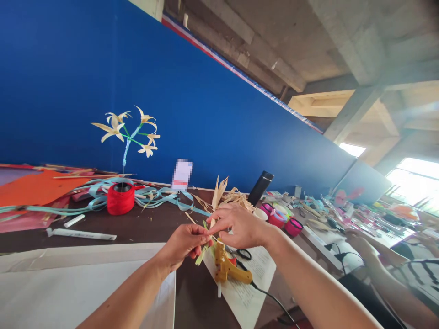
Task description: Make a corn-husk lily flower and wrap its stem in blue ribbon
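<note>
Left hand (185,243) pinches thin pale-green husk-like strip (200,259); right hand (240,225) half-curled, grip unclear. Likely shaping step; next needs steady pinch.

You face a blue partition (206,105) behind the dark surface (192,297); concrete ceiling (329,45) overhead, bright window (413,176) at right.

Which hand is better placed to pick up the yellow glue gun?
Probably the right hand: the glue gun lies below it in view, handle pointing rightward. The left hand sits farther from the handle.
</note>
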The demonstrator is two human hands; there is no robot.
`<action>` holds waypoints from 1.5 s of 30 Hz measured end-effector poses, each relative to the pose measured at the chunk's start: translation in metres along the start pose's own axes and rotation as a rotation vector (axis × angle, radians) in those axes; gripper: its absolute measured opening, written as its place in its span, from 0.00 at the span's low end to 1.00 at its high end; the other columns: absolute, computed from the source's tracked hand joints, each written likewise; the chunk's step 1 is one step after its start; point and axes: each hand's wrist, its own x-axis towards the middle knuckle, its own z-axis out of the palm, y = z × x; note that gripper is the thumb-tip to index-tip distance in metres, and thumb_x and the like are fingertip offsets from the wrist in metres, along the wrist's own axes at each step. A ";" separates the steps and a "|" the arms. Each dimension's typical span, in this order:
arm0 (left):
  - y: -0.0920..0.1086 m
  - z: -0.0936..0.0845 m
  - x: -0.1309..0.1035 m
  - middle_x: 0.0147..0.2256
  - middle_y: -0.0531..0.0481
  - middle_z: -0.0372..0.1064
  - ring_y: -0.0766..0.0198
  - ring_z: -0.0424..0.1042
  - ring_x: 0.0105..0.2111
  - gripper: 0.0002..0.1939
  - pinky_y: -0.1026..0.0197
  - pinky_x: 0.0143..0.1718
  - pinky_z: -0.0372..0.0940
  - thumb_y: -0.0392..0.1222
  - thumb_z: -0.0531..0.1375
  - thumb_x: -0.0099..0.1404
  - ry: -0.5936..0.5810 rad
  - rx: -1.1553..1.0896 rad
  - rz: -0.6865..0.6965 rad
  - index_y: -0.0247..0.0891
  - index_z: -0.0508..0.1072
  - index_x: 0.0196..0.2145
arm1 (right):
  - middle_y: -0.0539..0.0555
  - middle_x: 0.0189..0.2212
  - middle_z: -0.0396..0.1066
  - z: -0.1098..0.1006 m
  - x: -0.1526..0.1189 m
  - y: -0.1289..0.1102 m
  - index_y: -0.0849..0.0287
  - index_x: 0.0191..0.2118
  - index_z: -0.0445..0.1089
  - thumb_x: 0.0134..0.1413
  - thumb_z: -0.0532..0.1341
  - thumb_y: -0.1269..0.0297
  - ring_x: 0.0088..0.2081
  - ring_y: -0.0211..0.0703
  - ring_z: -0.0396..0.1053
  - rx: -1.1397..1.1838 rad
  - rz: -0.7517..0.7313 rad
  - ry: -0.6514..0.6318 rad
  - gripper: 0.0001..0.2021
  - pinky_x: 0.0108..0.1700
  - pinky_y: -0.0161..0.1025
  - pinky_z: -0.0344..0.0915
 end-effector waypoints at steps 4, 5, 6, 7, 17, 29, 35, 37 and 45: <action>0.000 0.000 0.000 0.26 0.46 0.74 0.80 0.56 0.13 0.16 0.72 0.14 0.46 0.48 0.67 0.47 0.017 -0.048 -0.008 0.31 0.71 0.25 | 0.51 0.47 0.71 -0.001 -0.001 -0.011 0.47 0.42 0.76 0.44 0.57 0.75 0.50 0.51 0.61 -0.136 -0.031 0.041 0.21 0.55 0.54 0.46; 0.001 0.000 0.000 0.26 0.46 0.74 0.80 0.56 0.13 0.16 0.72 0.14 0.46 0.48 0.67 0.47 0.022 -0.053 -0.005 0.30 0.71 0.25 | 0.52 0.48 0.71 -0.001 -0.001 -0.013 0.48 0.41 0.76 0.44 0.57 0.75 0.51 0.52 0.60 -0.163 -0.042 0.052 0.20 0.55 0.56 0.44; 0.002 0.000 0.000 0.26 0.47 0.73 0.80 0.56 0.13 0.16 0.72 0.14 0.46 0.48 0.68 0.47 0.026 -0.058 0.000 0.30 0.71 0.25 | 0.52 0.48 0.70 0.000 0.000 -0.014 0.48 0.40 0.76 0.44 0.56 0.76 0.52 0.53 0.59 -0.178 -0.049 0.066 0.20 0.56 0.57 0.43; 0.003 0.000 -0.001 0.26 0.47 0.73 0.80 0.56 0.14 0.16 0.72 0.14 0.45 0.48 0.68 0.47 0.031 -0.065 0.007 0.30 0.71 0.25 | 0.52 0.49 0.70 0.001 0.000 -0.015 0.48 0.40 0.76 0.44 0.56 0.76 0.53 0.53 0.59 -0.176 -0.048 0.085 0.20 0.56 0.57 0.42; 0.007 0.000 0.000 0.27 0.45 0.75 0.80 0.56 0.13 0.16 0.72 0.13 0.46 0.47 0.68 0.47 0.104 -0.110 0.035 0.32 0.70 0.25 | 0.52 0.50 0.67 0.012 -0.015 -0.006 0.51 0.44 0.73 0.49 0.51 0.81 0.52 0.43 0.63 0.410 0.180 0.499 0.23 0.54 0.45 0.58; -0.005 -0.004 0.010 0.14 0.59 0.61 0.77 0.56 0.12 0.15 0.73 0.12 0.49 0.48 0.67 0.46 0.153 -0.070 0.090 0.34 0.72 0.25 | 0.50 0.32 0.71 0.087 -0.003 -0.021 0.59 0.35 0.69 0.50 0.64 0.61 0.34 0.38 0.68 1.197 0.466 0.644 0.08 0.38 0.35 0.63; -0.003 -0.004 0.009 0.21 0.54 0.68 0.78 0.58 0.13 0.15 0.73 0.12 0.49 0.47 0.67 0.47 0.141 -0.080 0.103 0.32 0.72 0.26 | 0.51 0.26 0.72 0.093 0.005 -0.020 0.60 0.31 0.69 0.48 0.64 0.57 0.29 0.37 0.68 1.250 0.615 0.731 0.11 0.33 0.33 0.63; -0.001 -0.004 0.008 0.23 0.52 0.69 0.78 0.58 0.13 0.14 0.73 0.12 0.49 0.47 0.66 0.48 0.138 -0.073 0.112 0.32 0.72 0.26 | 0.50 0.26 0.72 0.092 0.006 -0.020 0.60 0.30 0.69 0.47 0.65 0.57 0.28 0.37 0.68 1.236 0.624 0.763 0.11 0.33 0.33 0.63; -0.001 -0.003 0.008 0.19 0.55 0.68 0.77 0.58 0.12 0.14 0.73 0.12 0.50 0.47 0.66 0.49 0.173 -0.024 0.126 0.33 0.72 0.26 | 0.47 0.22 0.68 0.090 0.008 -0.025 0.60 0.26 0.68 0.50 0.62 0.61 0.27 0.35 0.64 1.047 0.583 0.805 0.09 0.31 0.31 0.61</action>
